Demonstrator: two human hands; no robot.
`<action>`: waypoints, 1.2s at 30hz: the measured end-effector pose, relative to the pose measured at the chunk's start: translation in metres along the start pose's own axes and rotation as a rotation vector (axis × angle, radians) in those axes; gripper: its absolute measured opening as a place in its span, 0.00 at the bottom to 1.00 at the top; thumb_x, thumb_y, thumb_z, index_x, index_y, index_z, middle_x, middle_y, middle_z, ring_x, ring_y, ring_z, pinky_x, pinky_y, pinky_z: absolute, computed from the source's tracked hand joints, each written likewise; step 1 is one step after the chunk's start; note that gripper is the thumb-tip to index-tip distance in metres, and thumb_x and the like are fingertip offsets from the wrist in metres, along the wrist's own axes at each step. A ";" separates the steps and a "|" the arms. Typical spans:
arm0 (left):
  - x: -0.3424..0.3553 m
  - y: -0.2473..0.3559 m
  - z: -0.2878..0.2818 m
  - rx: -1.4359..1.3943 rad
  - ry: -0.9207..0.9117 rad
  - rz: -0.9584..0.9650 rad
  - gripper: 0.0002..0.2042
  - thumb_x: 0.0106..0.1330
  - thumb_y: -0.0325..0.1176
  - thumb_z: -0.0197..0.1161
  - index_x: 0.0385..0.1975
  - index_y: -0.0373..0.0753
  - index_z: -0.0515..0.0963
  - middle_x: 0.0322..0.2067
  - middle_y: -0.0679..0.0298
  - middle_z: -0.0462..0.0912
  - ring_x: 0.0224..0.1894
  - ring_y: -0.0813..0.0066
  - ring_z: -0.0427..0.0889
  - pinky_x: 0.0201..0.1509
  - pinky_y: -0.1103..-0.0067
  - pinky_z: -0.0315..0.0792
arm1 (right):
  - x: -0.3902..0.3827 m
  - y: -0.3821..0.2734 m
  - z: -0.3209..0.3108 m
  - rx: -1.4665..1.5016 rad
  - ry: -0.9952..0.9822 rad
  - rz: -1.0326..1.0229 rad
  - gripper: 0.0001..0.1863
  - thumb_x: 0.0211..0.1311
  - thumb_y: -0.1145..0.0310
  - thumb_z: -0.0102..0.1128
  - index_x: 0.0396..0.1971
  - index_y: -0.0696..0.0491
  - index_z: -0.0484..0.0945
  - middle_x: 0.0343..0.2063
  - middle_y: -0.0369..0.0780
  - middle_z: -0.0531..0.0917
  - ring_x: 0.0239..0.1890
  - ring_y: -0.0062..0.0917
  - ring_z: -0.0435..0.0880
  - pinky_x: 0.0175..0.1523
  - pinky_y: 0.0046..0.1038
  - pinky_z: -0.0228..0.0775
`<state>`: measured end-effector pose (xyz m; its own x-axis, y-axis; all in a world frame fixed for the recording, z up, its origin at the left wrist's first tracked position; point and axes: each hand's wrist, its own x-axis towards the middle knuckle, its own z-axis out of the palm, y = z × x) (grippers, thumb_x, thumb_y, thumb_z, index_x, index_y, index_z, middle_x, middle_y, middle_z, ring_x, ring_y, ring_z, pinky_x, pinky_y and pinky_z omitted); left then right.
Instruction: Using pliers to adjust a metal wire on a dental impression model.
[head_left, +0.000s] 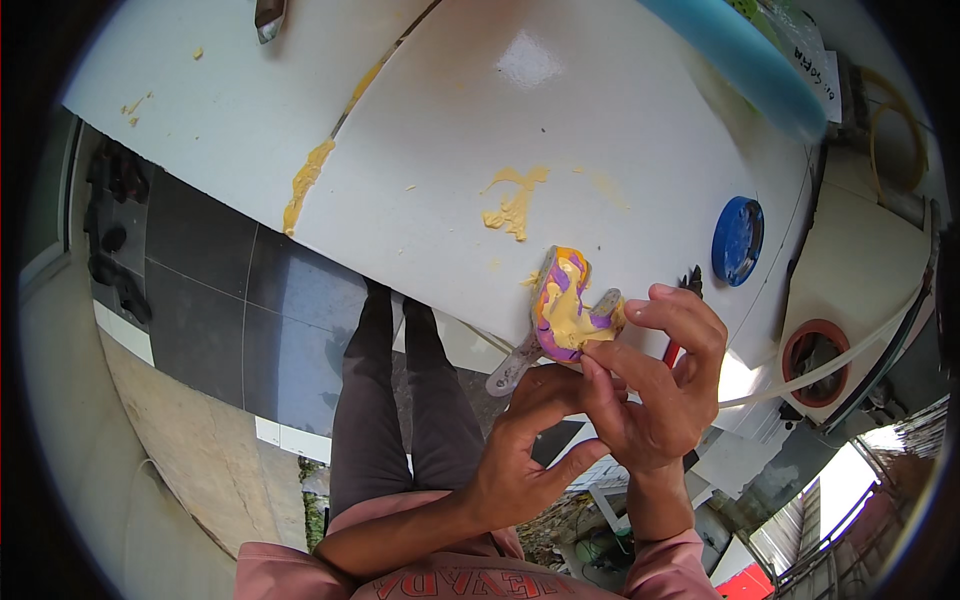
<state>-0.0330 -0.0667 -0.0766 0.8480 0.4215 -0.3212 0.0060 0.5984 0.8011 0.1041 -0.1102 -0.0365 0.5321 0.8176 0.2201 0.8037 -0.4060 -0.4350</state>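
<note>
A horseshoe-shaped dental impression tray [545, 325] is at the near edge of the white table, its grey handle sticking out past the edge. Purple and orange impression material lines it, with creamy yellow paste spread over the middle. My right hand [660, 385] is bent over its near right side, thumb and index fingertips close together at the rim. The other right fingers curl by the tray's right arm. Just below the tray, my left hand [530, 445] has its thumb stretched away from the fingers. Its fingertips are partly hidden behind my right hand.
Yellow paste smears [515, 205] mark the white table [430, 150]. To the right lie a blue round lid [738, 240] and a red-handled tool [672, 352], partly covered by my hand. A teal rounded object [745, 65] occupies the far right; a blade-like tool [268, 20] lies far left.
</note>
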 end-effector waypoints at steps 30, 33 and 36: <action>0.001 0.001 0.000 0.020 0.004 0.005 0.18 0.61 0.31 0.69 0.50 0.34 0.78 0.49 0.57 0.80 0.56 0.57 0.73 0.63 0.64 0.63 | -0.003 0.001 -0.005 -0.005 -0.054 -0.026 0.13 0.37 0.73 0.75 0.29 0.49 0.85 0.42 0.41 0.80 0.49 0.42 0.78 0.51 0.43 0.73; 0.001 0.001 -0.001 0.028 0.003 0.008 0.18 0.61 0.32 0.69 0.50 0.34 0.78 0.48 0.57 0.80 0.56 0.57 0.73 0.63 0.64 0.63 | -0.004 0.000 -0.004 -0.009 -0.054 -0.015 0.13 0.37 0.73 0.75 0.29 0.49 0.85 0.42 0.41 0.80 0.50 0.42 0.78 0.52 0.43 0.73; 0.001 0.000 -0.003 0.040 -0.010 0.006 0.18 0.61 0.32 0.69 0.50 0.34 0.78 0.49 0.57 0.80 0.56 0.57 0.73 0.63 0.65 0.63 | -0.004 0.000 -0.003 -0.014 -0.058 -0.011 0.13 0.36 0.73 0.75 0.28 0.49 0.85 0.42 0.41 0.79 0.50 0.42 0.78 0.52 0.44 0.73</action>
<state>-0.0340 -0.0644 -0.0783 0.8533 0.4179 -0.3118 0.0222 0.5685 0.8224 0.1031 -0.1144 -0.0350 0.5071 0.8442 0.1736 0.8134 -0.4022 -0.4203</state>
